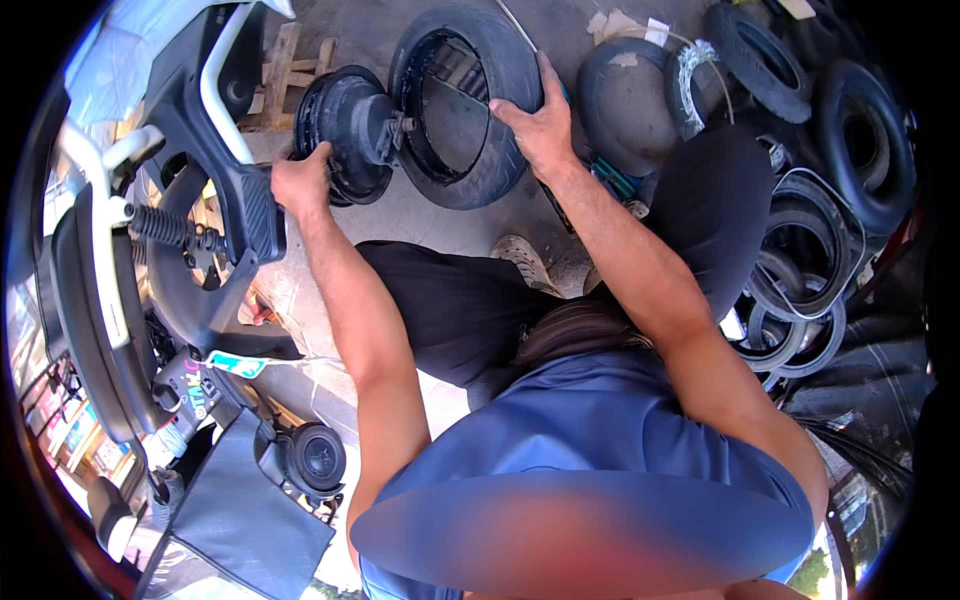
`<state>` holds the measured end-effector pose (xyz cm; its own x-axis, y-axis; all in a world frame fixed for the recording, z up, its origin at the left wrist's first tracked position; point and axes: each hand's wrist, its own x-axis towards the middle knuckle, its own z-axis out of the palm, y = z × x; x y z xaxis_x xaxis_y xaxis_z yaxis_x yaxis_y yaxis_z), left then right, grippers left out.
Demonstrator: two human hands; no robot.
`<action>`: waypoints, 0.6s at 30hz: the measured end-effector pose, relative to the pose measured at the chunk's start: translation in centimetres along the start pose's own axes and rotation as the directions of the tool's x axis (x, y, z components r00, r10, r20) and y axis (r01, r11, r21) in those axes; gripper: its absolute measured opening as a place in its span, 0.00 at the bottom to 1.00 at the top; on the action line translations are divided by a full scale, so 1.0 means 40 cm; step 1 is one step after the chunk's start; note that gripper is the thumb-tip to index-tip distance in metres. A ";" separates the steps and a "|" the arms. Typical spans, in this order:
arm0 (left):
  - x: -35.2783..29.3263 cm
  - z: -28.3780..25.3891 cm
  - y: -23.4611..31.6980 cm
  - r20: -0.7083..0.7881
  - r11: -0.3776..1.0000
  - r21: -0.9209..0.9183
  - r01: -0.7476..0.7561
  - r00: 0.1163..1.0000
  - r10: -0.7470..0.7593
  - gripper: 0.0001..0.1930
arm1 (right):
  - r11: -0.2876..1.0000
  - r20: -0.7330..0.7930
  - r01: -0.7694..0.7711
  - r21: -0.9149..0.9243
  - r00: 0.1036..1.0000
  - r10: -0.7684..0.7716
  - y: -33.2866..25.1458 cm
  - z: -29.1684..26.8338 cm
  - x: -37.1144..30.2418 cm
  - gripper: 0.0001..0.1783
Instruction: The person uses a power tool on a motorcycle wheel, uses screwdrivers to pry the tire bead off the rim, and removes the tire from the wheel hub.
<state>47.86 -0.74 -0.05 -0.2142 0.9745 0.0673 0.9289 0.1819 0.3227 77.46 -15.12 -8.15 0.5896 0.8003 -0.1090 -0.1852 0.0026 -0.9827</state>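
Observation:
My left hand (300, 180) grips the edge of a black wheel rim (350, 125) with a thick hub and a short axle stub. Its fingertips are partly hidden behind the rim. Just to the right stands a black scooter tyre (507, 60), tilted, with its open middle showing the floor beyond. My right hand (540, 125) is closed round the tyre's right side, thumb on the near sidewall and fingers over the tread. The rim's axle stub reaches up to the tyre's left edge. From behind the tyre's top right, a thin metal rod (517, 25) sticks out.
A scooter with a black seat (95, 310) and shock absorber (170, 225) stands close on the left. Wooden slats (283, 75) lie behind the rim. Several tyres (865, 145) are piled at the right. Hand tools (615, 180) lie beside my right knee.

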 end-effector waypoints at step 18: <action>0.026 0.049 -0.031 0.079 0.966 -0.255 0.047 0.997 -0.027 0.36 | 0.974 0.003 -0.077 -0.213 0.997 0.080 -0.051 0.081 -0.116 0.63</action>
<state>47.06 0.31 -2.23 -0.2151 0.9765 -0.0161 0.8100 0.1876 0.5556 72.54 -16.90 -5.14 0.5709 0.7996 -0.1864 -0.0583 -0.1869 -0.9806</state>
